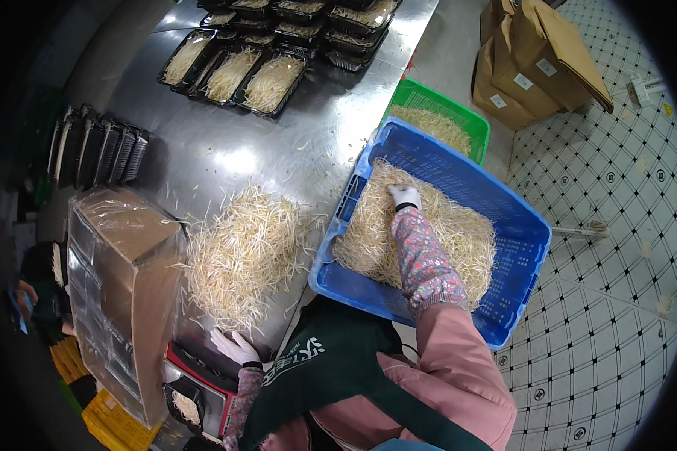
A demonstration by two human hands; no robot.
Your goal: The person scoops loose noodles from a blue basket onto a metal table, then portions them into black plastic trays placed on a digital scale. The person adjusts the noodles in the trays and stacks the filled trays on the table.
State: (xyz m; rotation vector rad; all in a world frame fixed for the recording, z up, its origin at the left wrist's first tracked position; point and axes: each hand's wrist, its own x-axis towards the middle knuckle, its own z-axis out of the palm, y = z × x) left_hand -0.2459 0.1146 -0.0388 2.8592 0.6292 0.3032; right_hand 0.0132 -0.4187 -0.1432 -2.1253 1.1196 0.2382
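My right hand (pixel 405 195), in a white glove, reaches into a blue plastic crate (pixel 515 218). Its fingers are curled closed on the bean sprouts (pixel 451 218) in there, near the far left of the heap. A loose pile of bean sprouts (pixel 241 255) lies on the steel table (pixel 278 150) to the crate's left. At the near edge of that pile is my left hand (pixel 235 347), also gloved, fingers stretched out and holding nothing. Close below it sits a red scale (pixel 203 379) with a black tray of sprouts (pixel 186 404).
Black trays filled with sprouts (pixel 274 83) stand stacked at the table's far end. A cardboard box (pixel 143 286) and stacked black trays (pixel 101 154) are on the left. Behind the blue crate is a green basket (pixel 474 128); large cartons (pixel 534 75) stand on the floor.
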